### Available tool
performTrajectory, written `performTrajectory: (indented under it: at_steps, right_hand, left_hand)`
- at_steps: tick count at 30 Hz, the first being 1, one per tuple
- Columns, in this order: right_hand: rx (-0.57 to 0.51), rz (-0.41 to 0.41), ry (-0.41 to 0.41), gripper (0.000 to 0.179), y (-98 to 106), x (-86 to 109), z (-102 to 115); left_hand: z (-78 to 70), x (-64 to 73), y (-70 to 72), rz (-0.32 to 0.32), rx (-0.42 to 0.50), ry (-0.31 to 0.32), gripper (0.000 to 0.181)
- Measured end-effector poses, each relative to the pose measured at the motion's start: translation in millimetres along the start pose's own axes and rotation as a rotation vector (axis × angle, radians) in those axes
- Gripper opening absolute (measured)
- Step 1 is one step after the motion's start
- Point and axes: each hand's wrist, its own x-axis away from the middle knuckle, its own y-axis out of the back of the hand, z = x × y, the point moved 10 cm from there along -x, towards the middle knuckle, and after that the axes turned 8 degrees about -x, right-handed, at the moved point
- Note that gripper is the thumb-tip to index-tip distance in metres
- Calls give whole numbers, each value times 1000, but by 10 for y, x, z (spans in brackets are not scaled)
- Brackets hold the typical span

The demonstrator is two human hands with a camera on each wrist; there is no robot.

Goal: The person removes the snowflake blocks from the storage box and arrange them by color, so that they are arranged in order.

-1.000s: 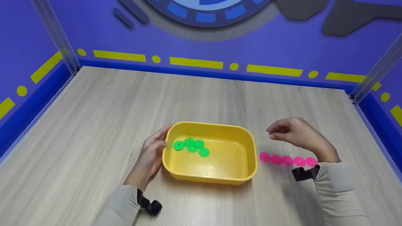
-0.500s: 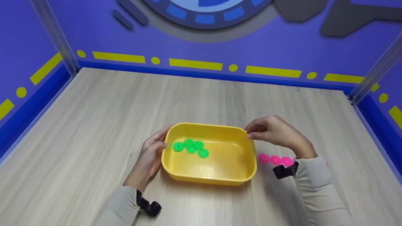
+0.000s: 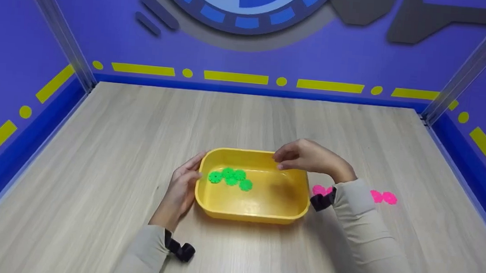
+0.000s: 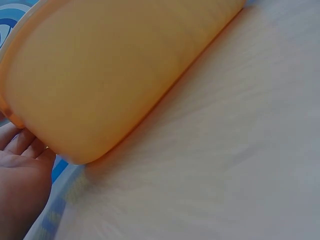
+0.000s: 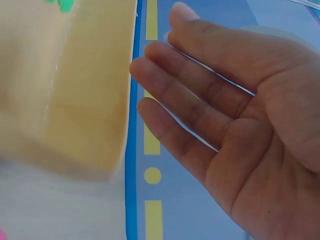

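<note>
A yellow plastic bin (image 3: 248,217) stands on the table, with several green notched discs (image 3: 231,177) lying on its floor toward the left. My left hand (image 3: 183,188) grips the bin's left side, thumb at the rim and fingers along the outer wall; the left wrist view shows those fingers (image 4: 22,142) against the wall. Over the bin's back right part hovers my right hand (image 3: 311,158), fingers loosely bent; in the right wrist view, no object shows in this hand (image 5: 250,115). Right of the bin lies a row of pink notched discs (image 3: 389,198), its middle hidden by the right sleeve.
A wood-grain table (image 3: 147,119) lies under everything. Blue-purple panels (image 3: 250,58) with yellow marks close off its back and both sides. Each wrist wears a black camera mount (image 3: 182,251).
My right hand has moved left, from above the pink discs to over the bin. Its sleeve now covers the middle of the pink row. The left hand and the green discs have stayed put.
</note>
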Motion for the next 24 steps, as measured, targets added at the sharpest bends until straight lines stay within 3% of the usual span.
performTrajectory:
  at_steps: [9,24]
  right_hand:
    - [-9,74,25,31,-190,-187,63]
    - [-43,165,-6,29,-501,-409,87]
  left_hand:
    - [7,-9,3,-5,4,6,65]
    - [12,-3,-2,8,-14,7,65]
